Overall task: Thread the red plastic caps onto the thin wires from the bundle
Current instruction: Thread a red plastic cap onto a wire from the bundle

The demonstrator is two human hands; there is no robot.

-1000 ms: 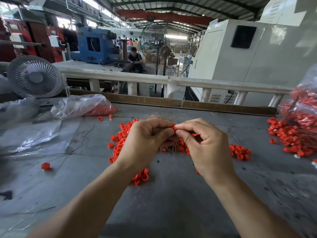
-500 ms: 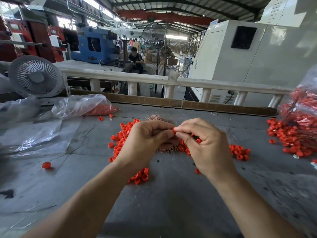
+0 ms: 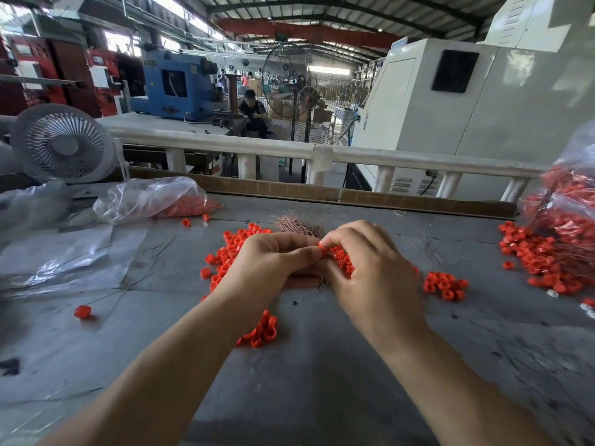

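Views: one, head-worn, wide-angle. Position: above the near edge of a grey worktable (image 3: 322, 381), close to the hands. Facing: forward and down toward 12 o'clock; both forearms enter from 6 o'clock. Range: table close, white railing (image 3: 402, 157) beyond its far edge, factory hall distant. Shared coverage: no second view.

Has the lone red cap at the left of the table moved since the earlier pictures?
No. The lone red cap keeps its place beside the plastic sheet.
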